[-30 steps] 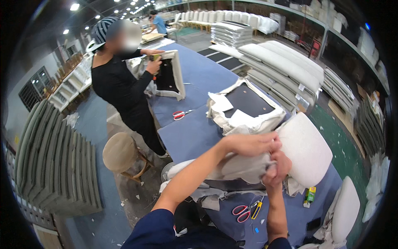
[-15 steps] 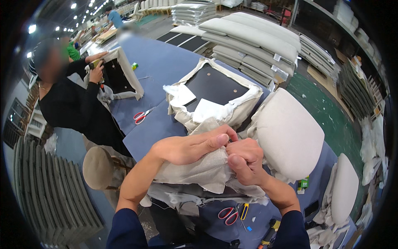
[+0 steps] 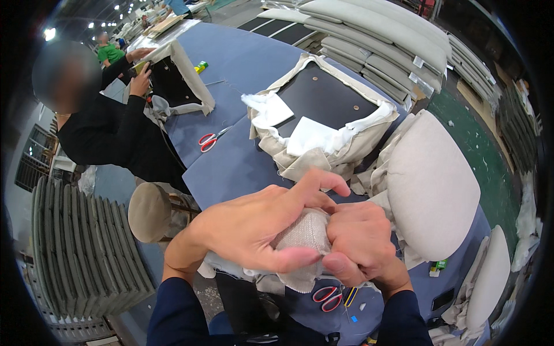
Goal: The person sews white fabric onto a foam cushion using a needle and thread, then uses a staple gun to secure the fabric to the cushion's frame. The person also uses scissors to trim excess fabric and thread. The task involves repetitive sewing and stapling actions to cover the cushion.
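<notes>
Beige woven upholstery fabric (image 3: 304, 232) is bunched over a piece close in front of me, which my arms mostly hide. My left hand (image 3: 248, 225) rests over it with thumb and index finger spread to either side of the cloth. My right hand (image 3: 362, 237) is closed in a fist on the fabric's right end. Just beyond lies an upholstered panel (image 3: 332, 92) with a black underside, its beige cover folded around the edges and white wadding (image 3: 311, 136) on it. To the right stands a smooth beige padded cushion (image 3: 430, 184).
Red-handled scissors (image 3: 328, 299) lie near me, another pair of scissors (image 3: 211, 140) farther left. A phone (image 3: 443, 299) is at the right. A co-worker (image 3: 109, 121) at left holds a tool against another panel (image 3: 179, 83). A round stool (image 3: 149, 212) and stacked grey panels (image 3: 86, 254) stand left.
My left hand has turned and spread its thumb and index finger apart over the fabric. My right fist stays on the cloth. The view has shifted, so the table things appear farther right.
</notes>
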`<state>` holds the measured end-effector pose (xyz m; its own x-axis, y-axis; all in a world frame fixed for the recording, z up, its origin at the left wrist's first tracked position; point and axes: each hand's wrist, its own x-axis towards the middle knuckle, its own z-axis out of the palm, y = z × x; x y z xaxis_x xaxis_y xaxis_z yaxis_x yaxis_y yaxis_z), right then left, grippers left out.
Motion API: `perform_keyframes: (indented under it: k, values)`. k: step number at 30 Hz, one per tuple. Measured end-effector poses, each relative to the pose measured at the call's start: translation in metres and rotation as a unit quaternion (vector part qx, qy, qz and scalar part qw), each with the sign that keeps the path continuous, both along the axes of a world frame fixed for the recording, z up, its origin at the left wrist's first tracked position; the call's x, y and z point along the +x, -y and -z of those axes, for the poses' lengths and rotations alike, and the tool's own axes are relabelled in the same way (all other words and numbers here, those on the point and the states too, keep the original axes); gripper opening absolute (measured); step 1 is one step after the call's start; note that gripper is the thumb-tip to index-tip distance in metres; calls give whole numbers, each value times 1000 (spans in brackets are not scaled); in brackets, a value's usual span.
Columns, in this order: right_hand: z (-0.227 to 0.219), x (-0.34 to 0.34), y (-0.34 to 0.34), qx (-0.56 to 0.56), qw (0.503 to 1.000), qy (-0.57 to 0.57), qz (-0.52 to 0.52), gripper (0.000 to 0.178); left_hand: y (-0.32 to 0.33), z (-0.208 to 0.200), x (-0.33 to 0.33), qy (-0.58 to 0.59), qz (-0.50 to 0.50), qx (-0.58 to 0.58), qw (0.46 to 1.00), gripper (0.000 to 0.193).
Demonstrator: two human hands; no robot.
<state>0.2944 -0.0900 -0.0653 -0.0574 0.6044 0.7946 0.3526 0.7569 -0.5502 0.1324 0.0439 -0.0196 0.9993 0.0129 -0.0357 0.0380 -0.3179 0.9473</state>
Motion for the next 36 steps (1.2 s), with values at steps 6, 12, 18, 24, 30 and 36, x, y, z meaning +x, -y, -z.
perform_keyframes:
  k: [6,12,18,24,30,36]
  values:
    - [-6,-4,14,93,985,112,90,37,8,-4,0,44,48,54,996,82]
    - [-9,-13,39,116,976,138,122,37,25,-10,-5,55,69,88,992,81]
    - [-12,-29,65,118,962,162,188,41,53,-17,-19,42,25,98,994,76]
    - [-8,-42,98,151,922,228,274,41,103,-33,-44,33,-72,181,980,70]
    - [-12,-73,151,124,885,293,340,32,146,-38,-72,24,-97,229,968,67]
    - [-12,-98,206,38,876,284,388,24,183,-29,-78,118,-114,272,948,69]
